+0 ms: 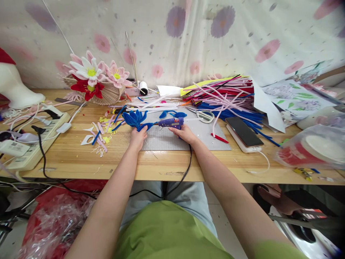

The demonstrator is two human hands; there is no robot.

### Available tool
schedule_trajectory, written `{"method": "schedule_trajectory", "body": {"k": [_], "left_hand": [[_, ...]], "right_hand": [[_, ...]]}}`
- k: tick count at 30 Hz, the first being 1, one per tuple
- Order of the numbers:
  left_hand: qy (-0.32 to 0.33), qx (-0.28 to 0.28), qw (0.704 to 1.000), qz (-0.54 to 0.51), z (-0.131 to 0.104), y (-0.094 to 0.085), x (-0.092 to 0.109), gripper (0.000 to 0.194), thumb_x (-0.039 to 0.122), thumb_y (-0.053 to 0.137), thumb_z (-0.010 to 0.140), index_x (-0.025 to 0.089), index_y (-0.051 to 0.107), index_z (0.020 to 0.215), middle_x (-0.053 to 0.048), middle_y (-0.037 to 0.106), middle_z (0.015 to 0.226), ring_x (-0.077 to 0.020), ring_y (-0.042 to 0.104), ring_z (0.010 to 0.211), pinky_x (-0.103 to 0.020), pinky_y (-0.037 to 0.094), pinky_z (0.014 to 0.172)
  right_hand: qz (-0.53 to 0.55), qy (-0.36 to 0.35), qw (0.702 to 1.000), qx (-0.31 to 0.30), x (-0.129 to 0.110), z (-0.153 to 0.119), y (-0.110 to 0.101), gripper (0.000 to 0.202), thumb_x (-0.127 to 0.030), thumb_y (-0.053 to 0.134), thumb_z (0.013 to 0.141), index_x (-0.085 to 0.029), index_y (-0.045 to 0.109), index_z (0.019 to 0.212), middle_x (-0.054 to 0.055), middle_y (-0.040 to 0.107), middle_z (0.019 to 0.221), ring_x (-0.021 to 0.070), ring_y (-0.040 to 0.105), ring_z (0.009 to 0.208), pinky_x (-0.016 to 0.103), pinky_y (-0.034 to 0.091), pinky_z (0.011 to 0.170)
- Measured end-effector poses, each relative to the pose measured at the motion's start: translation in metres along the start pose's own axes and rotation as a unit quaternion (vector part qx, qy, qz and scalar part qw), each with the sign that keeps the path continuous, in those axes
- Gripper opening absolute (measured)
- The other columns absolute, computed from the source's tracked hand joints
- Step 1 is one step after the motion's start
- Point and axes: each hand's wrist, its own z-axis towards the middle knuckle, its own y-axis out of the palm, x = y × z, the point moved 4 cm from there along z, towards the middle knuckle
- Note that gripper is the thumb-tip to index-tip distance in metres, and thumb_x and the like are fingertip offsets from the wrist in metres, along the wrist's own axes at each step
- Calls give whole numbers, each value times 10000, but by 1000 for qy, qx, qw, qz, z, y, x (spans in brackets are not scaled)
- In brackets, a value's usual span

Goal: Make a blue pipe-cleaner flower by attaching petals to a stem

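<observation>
My left hand (139,138) is closed around the base of a blue pipe-cleaner flower (133,118), whose petals spread above the fingers. In my right hand (185,133) is a purple hot glue gun (172,123), its nozzle pointing left at the flower's lower petal. Whether the nozzle touches the petal I cannot tell. A white glue stick (196,119) pokes out of the gun's back. Under both hands lies a grey cutting mat (161,141). Behind the gun rest more blue pipe-cleaner petals (176,114), and scissors (206,116) with pale handles lie right of them.
Pipe-cleaner bundles (223,97) fill the back right, near a phone (244,131) on a white box. Pink, white and red flowers (91,73) stand back left. A power strip (40,144) and scraps (104,133) lie left. The gun's black cord (188,167) hangs over the table edge.
</observation>
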Motion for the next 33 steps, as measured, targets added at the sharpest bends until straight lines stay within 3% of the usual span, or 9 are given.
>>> {"method": "schedule_trajectory", "body": {"k": [5,26,33], "left_hand": [[-2,1,1000,8,0,0,-1,318,130,741,558,166,466,712,102,427,493,7,298,358,-140,182,368],[7,-10,1000,9,0,-1,0,359,144,746,539,176,428,702,103,437,501,11,288,363,-144,191,388],[4,-3,1000,17,-1,0,0,308,130,725,567,169,456,712,105,418,484,5,282,357,-150,185,383]], "right_hand": [[-25,14,1000,1,2,0,0,410,-582,680,618,-197,561,686,-9,501,555,147,503,593,288,408,572],[-35,9,999,-10,-3,-2,3,478,-648,673,562,-200,520,629,-13,480,553,119,450,544,281,404,539],[-33,-18,999,-3,-8,-2,1,460,-621,671,585,-194,561,717,7,530,617,172,532,676,302,447,606]]}}
